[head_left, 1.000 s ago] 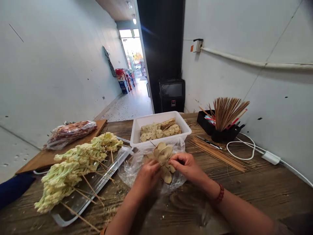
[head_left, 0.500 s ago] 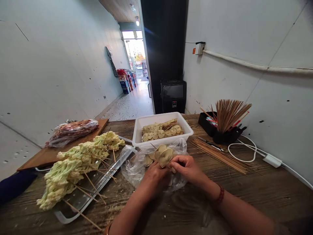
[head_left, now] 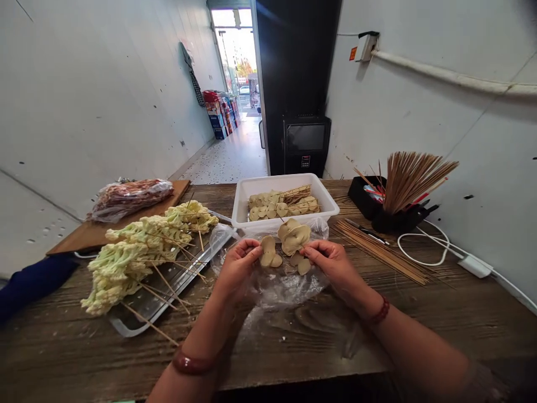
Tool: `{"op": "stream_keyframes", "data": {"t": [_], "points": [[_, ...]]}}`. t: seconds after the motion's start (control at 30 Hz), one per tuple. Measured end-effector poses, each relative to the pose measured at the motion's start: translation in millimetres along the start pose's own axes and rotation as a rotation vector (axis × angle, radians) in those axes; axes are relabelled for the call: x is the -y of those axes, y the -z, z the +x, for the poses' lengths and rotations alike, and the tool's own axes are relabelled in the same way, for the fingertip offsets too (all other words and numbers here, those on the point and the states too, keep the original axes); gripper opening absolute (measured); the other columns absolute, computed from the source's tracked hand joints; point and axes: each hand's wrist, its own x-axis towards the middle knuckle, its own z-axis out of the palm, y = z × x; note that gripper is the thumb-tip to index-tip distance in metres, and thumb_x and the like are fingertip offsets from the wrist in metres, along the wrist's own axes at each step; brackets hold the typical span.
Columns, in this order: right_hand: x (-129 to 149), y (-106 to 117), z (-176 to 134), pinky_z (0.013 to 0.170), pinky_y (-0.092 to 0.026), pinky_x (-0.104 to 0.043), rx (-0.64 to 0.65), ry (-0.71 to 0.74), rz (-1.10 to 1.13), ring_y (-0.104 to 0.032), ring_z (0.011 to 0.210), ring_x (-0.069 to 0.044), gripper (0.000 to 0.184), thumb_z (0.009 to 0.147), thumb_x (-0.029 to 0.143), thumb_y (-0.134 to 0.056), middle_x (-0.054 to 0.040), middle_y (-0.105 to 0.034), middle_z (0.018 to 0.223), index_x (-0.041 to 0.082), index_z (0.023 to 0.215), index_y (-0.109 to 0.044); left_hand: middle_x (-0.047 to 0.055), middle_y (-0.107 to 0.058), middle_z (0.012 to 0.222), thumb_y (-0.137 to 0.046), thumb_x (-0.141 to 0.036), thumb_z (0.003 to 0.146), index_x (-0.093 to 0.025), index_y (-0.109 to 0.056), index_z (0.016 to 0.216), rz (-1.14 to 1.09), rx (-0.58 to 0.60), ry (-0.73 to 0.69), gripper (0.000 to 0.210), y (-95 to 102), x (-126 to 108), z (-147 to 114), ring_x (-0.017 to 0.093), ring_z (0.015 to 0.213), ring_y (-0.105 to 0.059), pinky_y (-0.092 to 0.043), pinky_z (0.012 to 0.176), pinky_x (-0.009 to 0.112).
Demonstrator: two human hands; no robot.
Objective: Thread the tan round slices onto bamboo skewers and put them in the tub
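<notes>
My right hand (head_left: 333,266) pinches the near end of a skewer threaded with bunched, beige round slices (head_left: 293,236). More slices hang or lie just below that bunch. To the left, my left hand (head_left: 237,267) has thumb and forefinger closed at the edge of a beige slice (head_left: 268,251); whether the small piece under it is held too, I cannot tell. Beneath both hands spreads a crumpled clear plastic bag (head_left: 277,291). Behind it stands a white plastic tub (head_left: 285,225) containing finished-looking skewers of the same slices (head_left: 268,210).
Skewered cauliflower (head_left: 134,254) rests across a clear tray (head_left: 130,330) on the left. A bagged reddish food (head_left: 132,197) lies on a wooden board (head_left: 79,238). At right are loose bamboo skewers (head_left: 377,252), a black holder (head_left: 388,221) of upright skewers, and a white cable (head_left: 403,246).
My hands have moved apart. The left one has come away from the skewered bunch to the left, holding a slice; the right keeps the skewer. The camera view has tilted down.
</notes>
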Motion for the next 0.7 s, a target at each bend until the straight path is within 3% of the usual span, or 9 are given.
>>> {"op": "stream_keyframes", "data": {"t": [0.23, 0.47, 0.7], "points": [[4.0, -0.6, -3.2, 0.051, -0.030, -0.022, 0.026, -0.004, -0.020, -0.040, 0.053, -0.009, 0.031, 0.080, 0.043, -0.069, 0.0027, -0.050, 0.057, 0.013, 0.075, -0.073, 0.005, -0.074, 0.087, -0.089, -0.023, 0.054, -0.014, -0.069, 0.101, -0.086, -0.025, 0.063, 0.052, -2.0, -3.6, -1.3, 0.013, 0.065, -0.066, -0.053, 0.055, 0.021], [8.7, -2.3, -6.4, 0.050, -0.032, -0.023, 0.044, -0.015, -0.046, -0.040, 0.051, -0.009, 0.030, 0.078, 0.043, -0.069, 0.0026, -0.052, 0.055, 0.014, 0.074, -0.072, 0.002, -0.071, 0.069, -0.090, -0.023, 0.052, -0.015, -0.063, 0.072, -0.089, 0.008, 0.041, 0.035, -4.9, -2.8, -2.8, 0.016, 0.064, -0.068, -0.052, 0.059, 0.023], [9.2, -5.3, -10.1, 0.052, -0.033, -0.023, 0.098, -0.029, -0.053, -0.042, 0.052, -0.010, 0.027, 0.079, 0.041, -0.068, 0.0011, -0.057, 0.058, 0.015, 0.074, -0.073, 0.001, -0.070, 0.068, -0.088, -0.026, 0.056, -0.013, -0.063, 0.074, -0.003, -0.087, -0.044, 0.033, -1.4, -2.5, -0.7, 0.010, 0.056, -0.062, -0.047, 0.050, 0.017]]}}
